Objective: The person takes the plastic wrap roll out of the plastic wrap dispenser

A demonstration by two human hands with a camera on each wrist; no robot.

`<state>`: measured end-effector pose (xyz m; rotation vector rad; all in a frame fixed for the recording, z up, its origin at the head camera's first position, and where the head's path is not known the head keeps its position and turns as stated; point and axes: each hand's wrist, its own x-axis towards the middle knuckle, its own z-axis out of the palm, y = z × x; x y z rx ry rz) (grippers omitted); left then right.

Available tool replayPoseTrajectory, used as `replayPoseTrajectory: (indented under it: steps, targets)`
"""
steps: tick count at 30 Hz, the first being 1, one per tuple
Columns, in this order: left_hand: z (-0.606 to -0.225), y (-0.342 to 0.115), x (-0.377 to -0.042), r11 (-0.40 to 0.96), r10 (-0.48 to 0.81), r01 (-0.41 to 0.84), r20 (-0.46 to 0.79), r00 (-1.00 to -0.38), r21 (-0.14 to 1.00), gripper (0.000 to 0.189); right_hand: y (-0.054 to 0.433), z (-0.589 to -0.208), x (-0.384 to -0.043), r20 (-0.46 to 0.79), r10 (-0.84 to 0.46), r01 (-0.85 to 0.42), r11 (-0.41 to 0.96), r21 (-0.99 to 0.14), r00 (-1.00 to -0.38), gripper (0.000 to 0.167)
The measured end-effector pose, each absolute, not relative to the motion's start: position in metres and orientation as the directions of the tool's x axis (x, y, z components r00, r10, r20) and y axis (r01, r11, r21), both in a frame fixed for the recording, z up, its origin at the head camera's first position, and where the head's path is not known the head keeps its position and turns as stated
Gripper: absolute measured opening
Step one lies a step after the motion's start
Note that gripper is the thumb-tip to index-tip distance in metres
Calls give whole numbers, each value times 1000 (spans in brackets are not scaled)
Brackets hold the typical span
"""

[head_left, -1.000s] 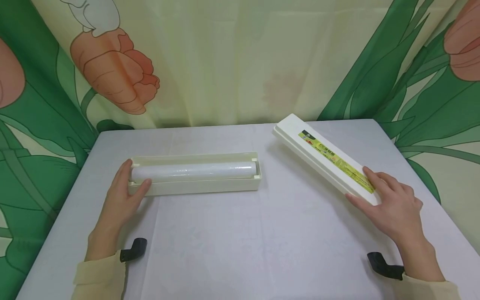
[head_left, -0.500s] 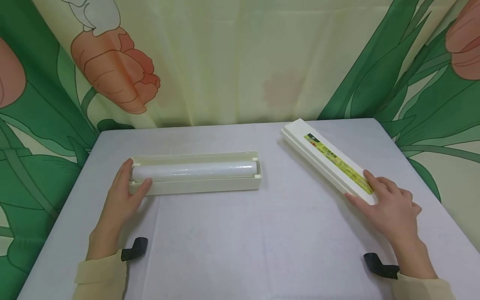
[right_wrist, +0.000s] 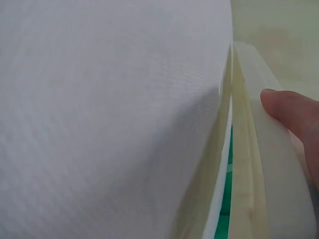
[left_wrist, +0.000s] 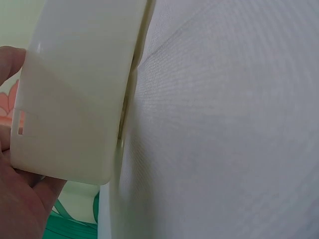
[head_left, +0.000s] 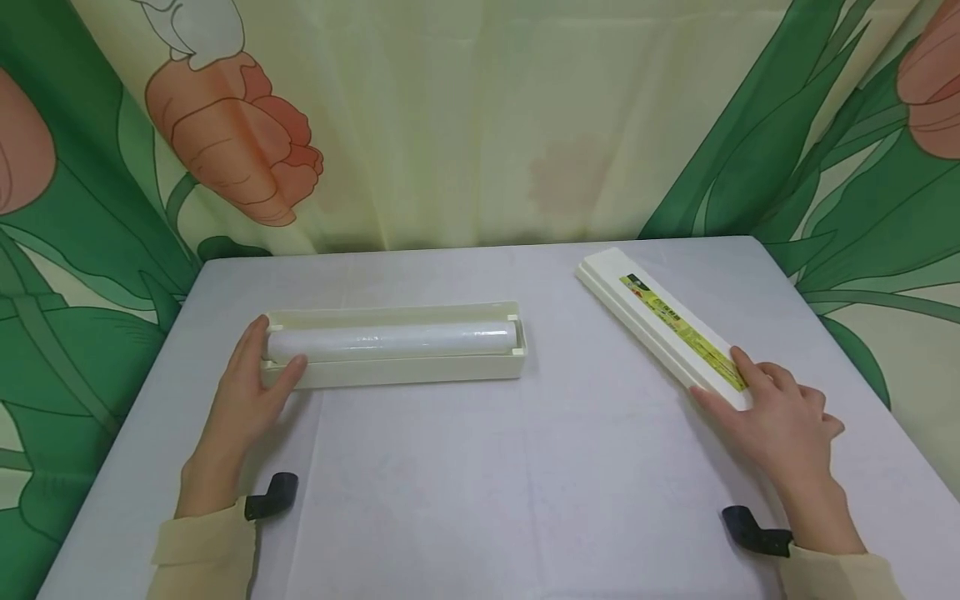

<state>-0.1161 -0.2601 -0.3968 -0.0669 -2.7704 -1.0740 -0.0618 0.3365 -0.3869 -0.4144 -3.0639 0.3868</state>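
Observation:
A long cream plastic box (head_left: 412,372) lies on the table at centre left, its open top showing a shiny roll of plastic wrap (head_left: 390,339). My left hand (head_left: 238,408) grips the box's left end, thumb on the near wall and fingers at the far side. In the left wrist view, the box's wall (left_wrist: 75,99) fills the space beside the thumb. Over on the right, my right hand (head_left: 787,433) holds the near end of a white lid (head_left: 671,329) with a yellow-green label. It slants away toward the back. The right wrist view shows the thumb (right_wrist: 289,107) against the lid's side.
A white cloth (head_left: 450,475) covers the table, whose back edge meets a printed curtain (head_left: 450,125) with a carrot and leaves. Black wrist mounts (head_left: 273,496) stick out inward from both sleeves.
The lid's far end has come down and swung slightly to the right, closer to the table, with my right hand shifting a little. My left hand and the box have stayed in place.

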Motion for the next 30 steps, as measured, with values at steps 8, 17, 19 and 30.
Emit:
replayPoseTrajectory:
  steps: [8, 17, 19, 30]
  targets:
    - [-395, -259, -115, 737, -23, 84, 150, -988, 670, 81, 333, -386, -64, -63, 264, 272, 931, -245, -962, 98]
    - [-396, -260, -115, 739, -27, 71, 134, -991, 670, 82, 329, -385, -64, -157, 239, 271, 936, -226, -958, 99]
    - [-396, -260, -115, 738, -25, 74, 137, -990, 671, 82, 329, -386, -63, -167, 231, 265, 937, -225, -959, 99]
    - [-396, -261, -114, 740, -23, 69, 129, -991, 669, 83, 326, -386, -60, -131, 213, 238, 945, -226, -968, 103]
